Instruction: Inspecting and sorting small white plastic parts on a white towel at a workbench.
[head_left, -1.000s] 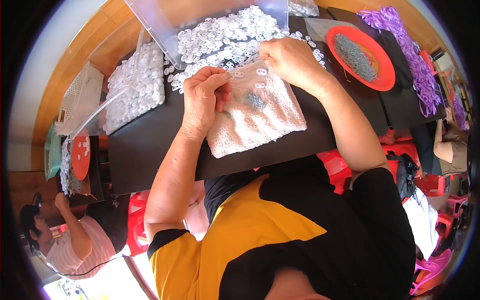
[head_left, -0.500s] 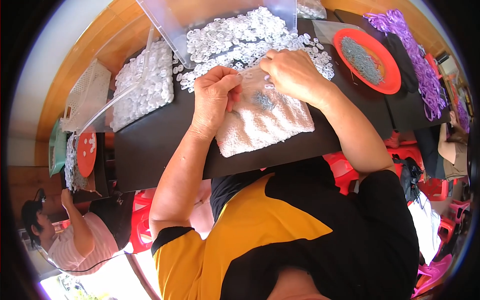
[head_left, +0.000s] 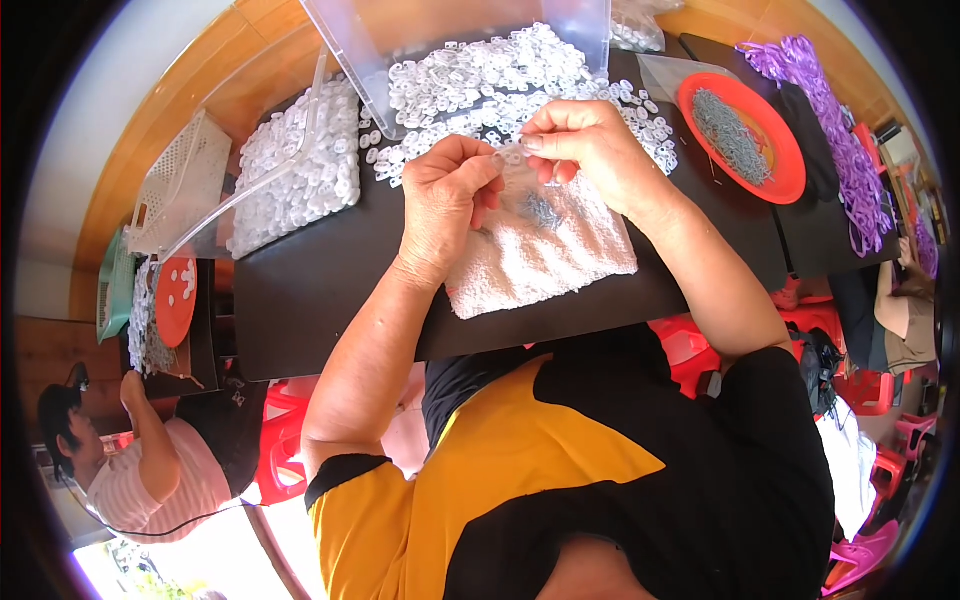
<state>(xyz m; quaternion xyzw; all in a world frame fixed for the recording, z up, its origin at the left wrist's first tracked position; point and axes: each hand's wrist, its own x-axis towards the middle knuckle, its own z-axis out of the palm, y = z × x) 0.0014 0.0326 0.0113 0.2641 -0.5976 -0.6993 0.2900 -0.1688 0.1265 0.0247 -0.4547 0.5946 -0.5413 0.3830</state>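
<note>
We look over a broad dark-brown desk (head_left: pixel 320 310), with a clear plastic bin (head_left: pixel 350 60) on it, top centre. A second clear plastic container, heaped with white pieces (head_left: pixel 300 165), stands at upper left. A pale pink terry towel (head_left: pixel 540 275) lies in the middle, and a round orange-red plastic plate (head_left: pixel 790 150) of grey metal pins (head_left: pixel 730 135) sits at upper right. Above the towel, our left hand (head_left: pixel 445 195) seems to pinch one small white oval plastic piece (head_left: pixel 513 155); our right hand (head_left: pixel 590 155) has its fingertips just beside it, though we cannot tell whether they grip anything.

We judge much is left: loose white pieces (head_left: pixel 480 80) and pins remain plentiful. Which pieces are finished, we cannot tell.
</note>
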